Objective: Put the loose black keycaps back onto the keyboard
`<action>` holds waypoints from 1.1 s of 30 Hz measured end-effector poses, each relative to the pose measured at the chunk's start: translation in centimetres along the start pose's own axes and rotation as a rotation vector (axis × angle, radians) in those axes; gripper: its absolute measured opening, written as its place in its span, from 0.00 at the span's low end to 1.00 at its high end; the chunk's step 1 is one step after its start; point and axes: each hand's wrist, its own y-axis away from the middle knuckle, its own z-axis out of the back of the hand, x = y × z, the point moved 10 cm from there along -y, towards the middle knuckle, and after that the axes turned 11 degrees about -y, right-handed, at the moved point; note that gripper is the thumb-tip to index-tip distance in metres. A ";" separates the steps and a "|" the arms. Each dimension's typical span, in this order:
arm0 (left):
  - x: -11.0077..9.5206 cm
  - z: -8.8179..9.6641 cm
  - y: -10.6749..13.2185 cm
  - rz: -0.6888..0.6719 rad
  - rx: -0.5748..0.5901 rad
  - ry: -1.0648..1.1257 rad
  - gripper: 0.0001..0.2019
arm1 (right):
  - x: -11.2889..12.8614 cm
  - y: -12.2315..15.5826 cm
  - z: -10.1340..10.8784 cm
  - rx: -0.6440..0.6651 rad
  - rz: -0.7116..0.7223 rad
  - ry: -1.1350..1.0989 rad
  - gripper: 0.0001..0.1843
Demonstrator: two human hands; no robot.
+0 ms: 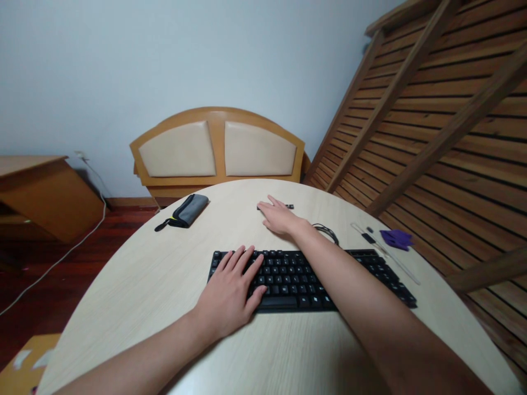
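The keyboard, probably stiff and light, is best taken by its ends, while left hand and right hand are held outspread.

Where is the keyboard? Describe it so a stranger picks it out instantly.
Find the pale, round-edged table. On it, under the left hand and right forearm, lies the black keyboard. It is the largest thing lying there, with several rows of keys.

We have free tabletop left of the keyboard; our right hand and the cable obstruct the space behind it, our right forearm crosses above.
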 end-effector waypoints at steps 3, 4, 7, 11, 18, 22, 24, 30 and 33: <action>0.0 0.0 0.1 -0.002 -0.013 0.004 0.29 | 0.2 -0.8 -0.2 0.003 0.008 0.017 0.30; 0.0 0.0 0.1 -0.003 -0.014 0.005 0.29 | 0.3 -0.9 -0.2 0.002 0.015 0.021 0.28; 0.0 -0.1 0.2 -0.005 -0.016 0.009 0.29 | 0.8 -0.9 0.0 -0.016 0.050 0.028 0.22; 0.0 0.1 0.2 -0.006 -0.037 0.006 0.28 | 1.4 0.0 0.5 -0.024 0.097 0.011 0.17; 0.1 -0.1 0.3 -0.006 -0.035 -0.003 0.29 | 1.9 2.5 1.1 -0.023 0.111 -0.030 0.10; 0.1 0.0 0.3 -0.010 -0.049 -0.019 0.28 | 1.7 3.4 1.1 -0.035 0.100 -0.069 0.10; 0.1 0.1 0.2 -0.012 -0.055 -0.020 0.28 | 1.3 4.0 1.1 -0.034 0.093 -0.099 0.12; 0.1 -0.1 0.2 -0.012 -0.051 -0.012 0.28 | -0.2 6.8 1.9 0.004 0.072 -0.237 0.15; 0.2 -0.1 0.3 -0.010 -0.052 -0.011 0.28 | -0.7 8.5 2.7 0.043 0.046 -0.460 0.16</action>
